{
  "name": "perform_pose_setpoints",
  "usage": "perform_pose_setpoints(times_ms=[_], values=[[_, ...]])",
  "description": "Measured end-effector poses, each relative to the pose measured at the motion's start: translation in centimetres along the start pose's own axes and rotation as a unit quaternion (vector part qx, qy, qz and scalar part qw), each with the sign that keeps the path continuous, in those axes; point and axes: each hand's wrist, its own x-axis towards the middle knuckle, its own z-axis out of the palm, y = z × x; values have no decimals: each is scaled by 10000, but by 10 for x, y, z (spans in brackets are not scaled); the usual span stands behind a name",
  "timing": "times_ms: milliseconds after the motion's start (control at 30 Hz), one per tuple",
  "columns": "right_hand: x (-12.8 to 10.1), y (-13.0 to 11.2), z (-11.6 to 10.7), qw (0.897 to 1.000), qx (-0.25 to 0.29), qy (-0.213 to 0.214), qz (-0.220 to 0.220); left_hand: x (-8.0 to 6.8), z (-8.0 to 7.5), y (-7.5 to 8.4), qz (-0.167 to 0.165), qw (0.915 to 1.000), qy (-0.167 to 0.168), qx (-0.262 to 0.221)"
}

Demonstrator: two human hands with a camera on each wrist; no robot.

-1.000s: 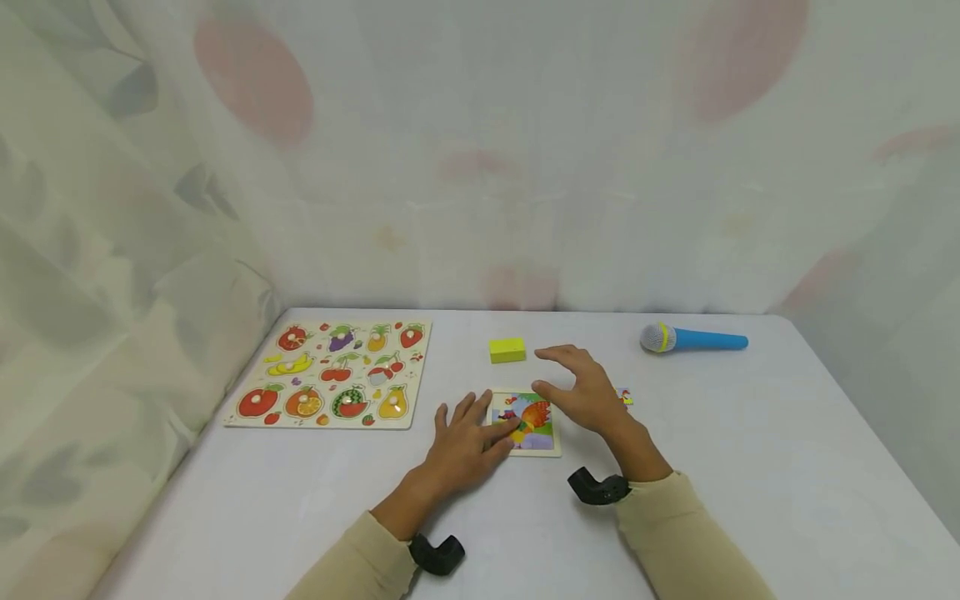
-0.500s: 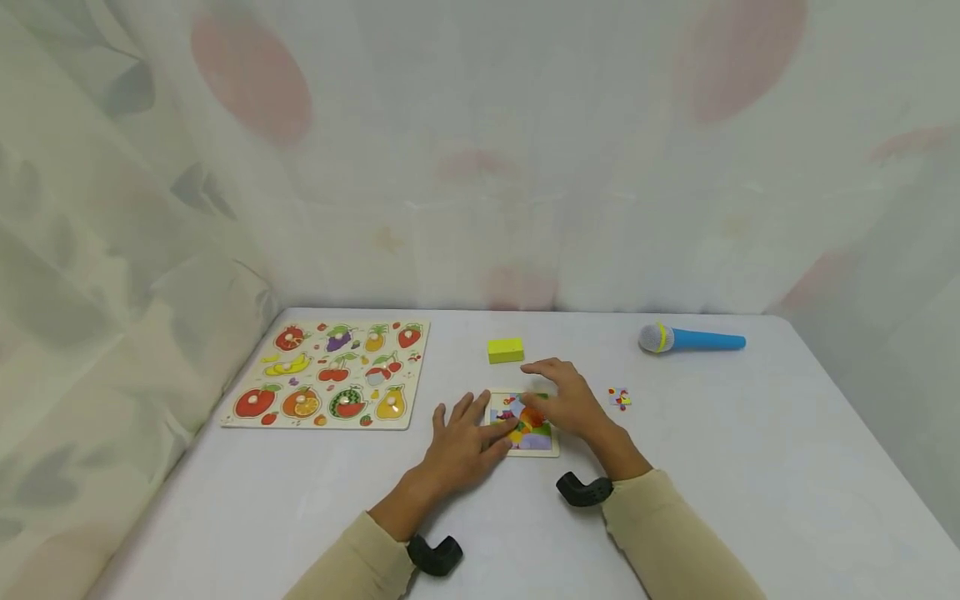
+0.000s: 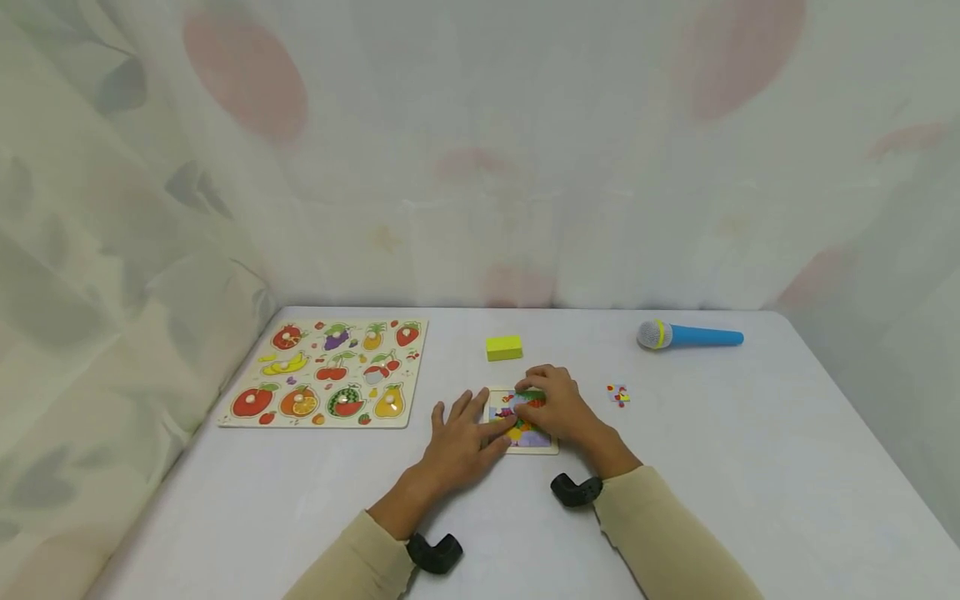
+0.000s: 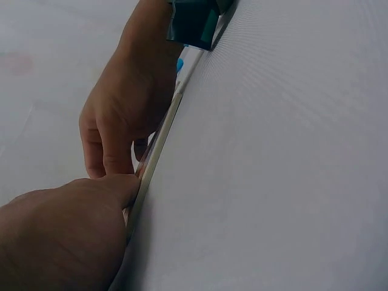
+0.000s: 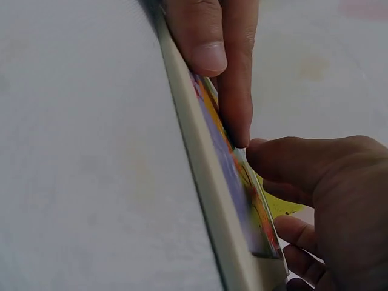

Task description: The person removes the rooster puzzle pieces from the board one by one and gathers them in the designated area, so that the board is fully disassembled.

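A small picture jigsaw in a pale wooden board (image 3: 531, 440) lies on the white table (image 3: 712, 475). My left hand (image 3: 459, 443) lies flat beside it, straight fingers pressing on the board's left edge (image 5: 212, 194). My right hand (image 3: 561, 410) sits on top of the board, thumb and curled fingers closed on a jigsaw piece in its upper part. In the left wrist view the right hand (image 4: 118, 115) curls down onto the board's rim (image 4: 160, 142), and the left hand (image 4: 60, 236) is nearest the camera. A small loose jigsaw piece (image 3: 618, 394) lies to the right.
A yellow block (image 3: 504, 347) sits just behind the jigsaw. A wooden fruit peg puzzle (image 3: 330, 372) lies at the left. A blue toy microphone (image 3: 690, 336) rests at the back right. Patterned curtain (image 3: 480, 167) closes off the back and sides of the table.
My right hand came down and to the left from a hover onto the jigsaw, and its fingers curled. The left hand stayed in place.
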Motion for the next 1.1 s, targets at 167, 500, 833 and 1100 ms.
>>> perform_pose_setpoints(times_ms=[167, 500, 833, 1100], values=[[0, -1, 1, 9996, -287, -74, 38, -1, 0, 0, 19, 10000, 17, 0], [1, -3, 1, 9985, -511, -174, -42, -1, 0, -1, 43, 10000, 44, -45], [4, -7, -2, 9988, -450, -119, -152, -1, -2, 1, 48, 10000, 69, 5], [4, -4, -1, 9979, -533, 3, -373, 0, -1, 0, 38, 10000, 52, -49]])
